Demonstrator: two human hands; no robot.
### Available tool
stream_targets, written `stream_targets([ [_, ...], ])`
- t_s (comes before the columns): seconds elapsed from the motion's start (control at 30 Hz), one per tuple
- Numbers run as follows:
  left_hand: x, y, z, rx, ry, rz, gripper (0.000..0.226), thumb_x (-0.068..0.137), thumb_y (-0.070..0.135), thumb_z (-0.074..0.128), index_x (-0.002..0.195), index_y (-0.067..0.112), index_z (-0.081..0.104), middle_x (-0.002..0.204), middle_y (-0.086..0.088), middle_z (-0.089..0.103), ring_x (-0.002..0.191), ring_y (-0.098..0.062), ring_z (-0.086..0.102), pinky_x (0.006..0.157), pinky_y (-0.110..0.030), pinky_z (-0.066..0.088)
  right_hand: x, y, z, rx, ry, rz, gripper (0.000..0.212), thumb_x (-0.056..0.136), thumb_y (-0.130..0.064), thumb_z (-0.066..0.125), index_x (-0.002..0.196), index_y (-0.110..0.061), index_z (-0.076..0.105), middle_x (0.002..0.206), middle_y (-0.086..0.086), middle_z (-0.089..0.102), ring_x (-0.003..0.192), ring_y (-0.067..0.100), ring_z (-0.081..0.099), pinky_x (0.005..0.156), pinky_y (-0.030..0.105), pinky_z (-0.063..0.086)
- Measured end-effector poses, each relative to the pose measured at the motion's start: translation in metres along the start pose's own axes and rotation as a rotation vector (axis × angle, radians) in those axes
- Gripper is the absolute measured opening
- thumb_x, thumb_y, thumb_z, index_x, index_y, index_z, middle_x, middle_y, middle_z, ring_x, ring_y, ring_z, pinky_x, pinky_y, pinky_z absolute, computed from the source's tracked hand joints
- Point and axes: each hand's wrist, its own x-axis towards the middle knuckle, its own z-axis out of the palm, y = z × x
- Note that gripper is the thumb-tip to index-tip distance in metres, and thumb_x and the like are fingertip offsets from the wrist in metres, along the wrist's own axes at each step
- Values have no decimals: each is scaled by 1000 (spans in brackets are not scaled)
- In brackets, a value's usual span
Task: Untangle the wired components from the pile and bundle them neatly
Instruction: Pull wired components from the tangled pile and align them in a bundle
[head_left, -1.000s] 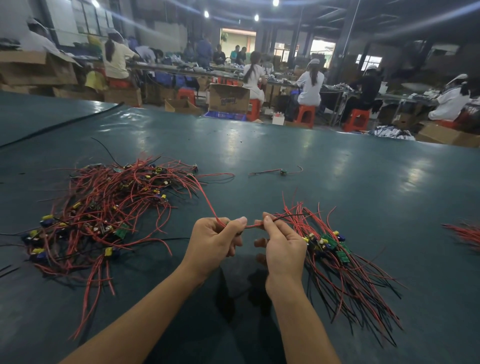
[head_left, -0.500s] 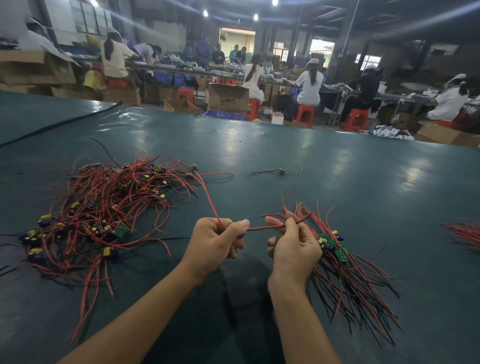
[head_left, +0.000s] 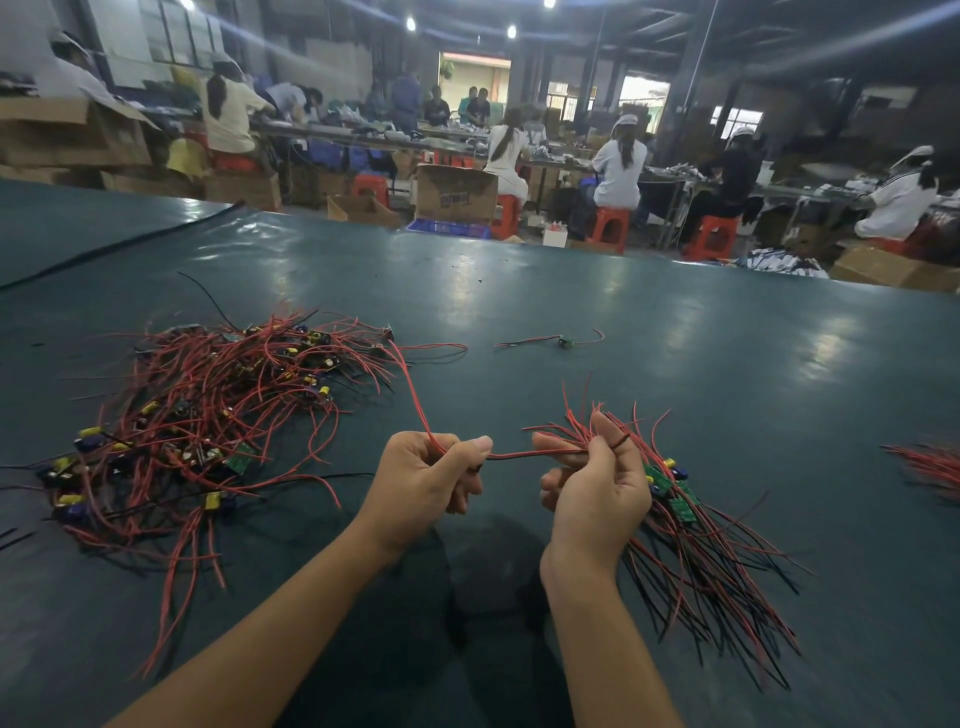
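Green table: wire between left hand, right hand

Dim hall, ceiling lamps glaring on the table, edges warped

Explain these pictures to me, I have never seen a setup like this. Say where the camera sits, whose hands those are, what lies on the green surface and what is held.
There is no machine here. A person wears a wide-angle camera on the head, so the single view looks forward and down at their own bare hands. On the dark green table lie a tangled pile of red and black wired components on the left, a straighter bundle on the right, and one lone component farther back. The left hand grips a red wire that comes from the pile; the right hand pinches the same wire further along. Other workers sit at benches behind.
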Motion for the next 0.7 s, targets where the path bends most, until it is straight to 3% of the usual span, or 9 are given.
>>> stream_targets([
  [0.13, 1, -2, -2, -9, 10, -4, 38, 76, 31, 64, 42, 15, 59, 45, -7, 56, 36, -13, 47, 42, -18, 40, 2, -1, -2, 0, -6, 20, 28, 101, -7, 41, 97, -21, 65, 73, 1, 75, 35, 7, 44, 37, 18, 33],
  [0.3, 1, -1, -3, -49, 45, -5, 39, 79, 32, 61, 42, 18, 60, 46, -7, 55, 37, -12, 47, 43, -19, 40, 4, -4, -3, -28, -106, 152, 19, 103, -18, 46, 106, -25, 64, 86, -3, 77, 43, 5, 54, 39, 17, 40],
  [0.4, 3, -2, -3, -79, 59, -13, 40, 81, 37, 60, 45, 19, 62, 49, -7, 57, 40, -13, 47, 43, -20, 39, 4, -7, -2, -46, -163, 238, 13, 99, -30, 55, 101, -24, 67, 92, -5, 77, 49, 4, 57, 41, 18, 41],
  [0.47, 2, -2, -3, -69, 56, -10, 43, 83, 43, 62, 47, 19, 63, 51, -9, 57, 42, -15, 48, 43, -21, 39, -1, -6, 1, -105, -213, 266, 20, 95, -38, 60, 89, -22, 72, 88, -8, 76, 49, 3, 56, 41, 18, 41],
  [0.57, 1, -2, -4, -57, 41, 0, 49, 84, 52, 60, 50, 17, 65, 47, -5, 55, 41, -14, 47, 43, -19, 38, -13, -1, 8, -199, -291, 269, 25, 89, -39, 68, 67, -29, 76, 64, -14, 66, 45, 3, 46, 42, 20, 38],
  [0.7, 0, -1, -2, -18, -14, 24, 49, 83, 51, 54, 56, 12, 67, 48, -5, 56, 42, -14, 48, 44, -21, 40, -26, 5, 14, -217, -401, 214, 27, 89, -32, 69, 67, -20, 77, 58, -1, 61, 54, 15, 53, 48, 24, 44],
])
